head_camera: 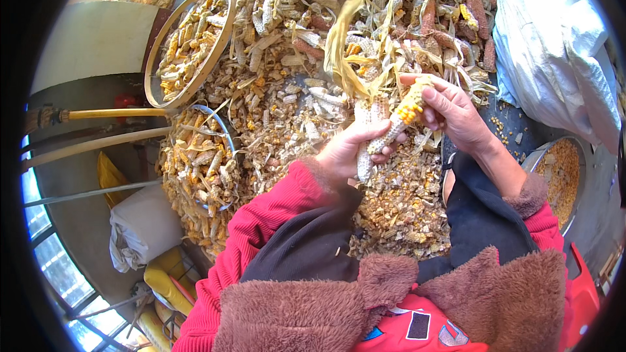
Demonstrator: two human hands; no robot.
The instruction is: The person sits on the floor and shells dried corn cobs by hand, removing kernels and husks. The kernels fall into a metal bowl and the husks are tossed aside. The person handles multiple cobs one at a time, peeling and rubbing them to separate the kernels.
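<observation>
My left hand [346, 149] grips a bundle of corn cobs. One is a bare whitish cob [364, 162] whose end pokes out below my fingers. Across it lies a tilted cob with some yellow kernels [409, 111] left near its upper end. That upper end is between the thumb and fingers of my right hand [452, 110]. Dry husk leaves [337, 54] rise from the bundle and partly hide the cobs behind. Beneath both hands, between my legs, is a heap of broken cob bits, chaff and loose kernels [401, 205].
A big pile of shelled cobs [293, 5] spreads ahead. At left are a round sieve [154, 66] full of cobs and a blue-rimmed container [230, 139] amid cobs. Long poles [107, 139] jut in there. Right stand a white sack [547, 54] and a metal basin [582, 176] of kernels.
</observation>
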